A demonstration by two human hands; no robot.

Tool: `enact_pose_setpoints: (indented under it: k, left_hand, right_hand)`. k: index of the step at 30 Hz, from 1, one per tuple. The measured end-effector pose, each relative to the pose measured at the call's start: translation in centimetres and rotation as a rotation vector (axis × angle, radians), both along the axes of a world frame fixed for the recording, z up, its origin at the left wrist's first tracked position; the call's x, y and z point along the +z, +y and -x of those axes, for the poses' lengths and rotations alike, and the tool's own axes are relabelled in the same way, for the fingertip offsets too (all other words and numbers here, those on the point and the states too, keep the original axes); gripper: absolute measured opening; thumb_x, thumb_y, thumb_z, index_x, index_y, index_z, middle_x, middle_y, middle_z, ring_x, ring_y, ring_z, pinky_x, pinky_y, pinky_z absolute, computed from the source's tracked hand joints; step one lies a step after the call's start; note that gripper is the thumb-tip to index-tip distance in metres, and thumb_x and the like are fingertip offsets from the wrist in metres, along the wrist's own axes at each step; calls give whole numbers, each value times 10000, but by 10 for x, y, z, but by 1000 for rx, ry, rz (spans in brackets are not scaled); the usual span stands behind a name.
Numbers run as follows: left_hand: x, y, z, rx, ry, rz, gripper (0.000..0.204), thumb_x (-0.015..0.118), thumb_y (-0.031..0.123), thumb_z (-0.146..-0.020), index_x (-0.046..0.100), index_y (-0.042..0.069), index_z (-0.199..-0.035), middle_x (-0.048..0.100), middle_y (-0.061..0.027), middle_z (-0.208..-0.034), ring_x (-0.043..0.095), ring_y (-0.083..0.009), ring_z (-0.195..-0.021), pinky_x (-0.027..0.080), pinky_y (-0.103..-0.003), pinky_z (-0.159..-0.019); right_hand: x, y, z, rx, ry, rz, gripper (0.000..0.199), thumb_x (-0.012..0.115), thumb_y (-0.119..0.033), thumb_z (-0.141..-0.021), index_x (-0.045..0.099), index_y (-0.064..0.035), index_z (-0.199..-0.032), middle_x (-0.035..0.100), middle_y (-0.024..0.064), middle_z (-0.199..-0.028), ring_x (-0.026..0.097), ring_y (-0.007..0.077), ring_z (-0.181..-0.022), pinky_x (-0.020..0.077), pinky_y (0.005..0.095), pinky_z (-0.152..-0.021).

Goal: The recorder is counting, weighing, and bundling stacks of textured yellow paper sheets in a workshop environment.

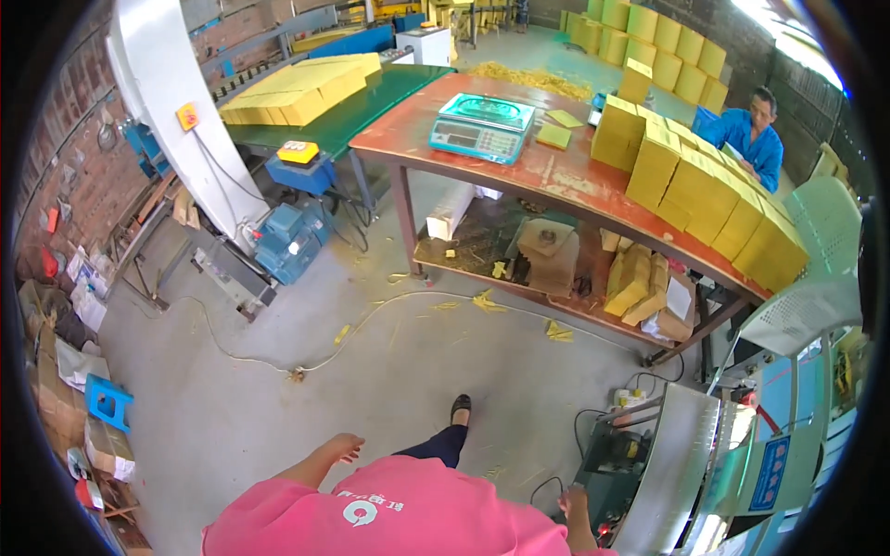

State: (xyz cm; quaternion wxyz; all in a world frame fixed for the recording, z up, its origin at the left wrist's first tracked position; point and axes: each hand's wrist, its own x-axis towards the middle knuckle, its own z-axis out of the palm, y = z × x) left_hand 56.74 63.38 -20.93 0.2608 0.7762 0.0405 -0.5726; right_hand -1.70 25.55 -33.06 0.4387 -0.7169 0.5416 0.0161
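One hand, the left hand, is above the grey floor, with fingers loosely bent and nothing visible in it. The right hand is just beside the dark machine at the lower right; I see no object in it, but whether it touches the machine, or is closed, I cannot tell. The yellow blocks, which seem to be the goods of this work, stand on the red worktop, well apart from both hands, in a close row along its right part. Their stacking looks mostly done, I would judge. Some thin yellow pads lie apart from the row, near the scale, so perhaps these are left to be handled. More yellow stacks lie on the green table; whether they are finished, I cannot tell. Behind the row is a co-worker in blue, partly hidden.
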Motion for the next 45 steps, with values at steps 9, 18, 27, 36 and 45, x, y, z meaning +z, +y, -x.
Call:
enact_pose_setpoints:
  k: [9, 18, 27, 36, 45]
  left_hand:
    - [74, -316, -145, -89, -168, 332, 501, 567, 442, -937, 576, 28, -1218, 637, -132, -1152, 636, -240, -982, 529, -374, -805]
    - [233, -650, -144, -362, -191, 800, 429, 546, 271, -986, 540, -6, -1313, 630, -118, -1202, 621, -187, -1060, 502, -318, -891]
    - [286, -793, -115, -739, -93, 837, 439, 506, 242, -1009, 487, -31, -1351, 603, -149, -1261, 618, -212, -1089, 495, -327, -923]
    - [304, -927, -87, -1035, 352, 797, 373, 517, 247, -999, 609, -59, -1192, 664, -145, -1162, 621, -216, -1100, 469, -355, -986]
    - [251, -985, 15, -1397, -205, 1152, 311, 601, 70, -891, 609, -19, -1189, 649, -141, -1142, 628, -264, -1017, 493, -376, -911]
  right_hand:
    - [69, -122, -314, -462, -313, -539, 228, 563, -211, -916, 645, -16, -1002, 691, 114, -870, 664, 188, -716, 527, 307, -613]
    - [25, -298, -348, 312, 119, 146, 233, 514, -194, -928, 683, -35, -900, 713, 102, -840, 688, 167, -692, 549, 345, -590]
    - [23, -412, -274, -413, 31, -234, 132, 612, -139, -836, 717, -58, -832, 703, 82, -771, 669, 183, -561, 539, 330, -499]
    - [54, -449, -305, -1144, -221, -419, 251, 549, -196, -861, 671, -29, -1003, 708, 90, -871, 680, 206, -621, 524, 335, -490]
    - [47, -548, -247, -1669, -774, -160, 215, 579, -185, -867, 622, 20, -913, 668, 131, -843, 644, 210, -598, 479, 317, -472]
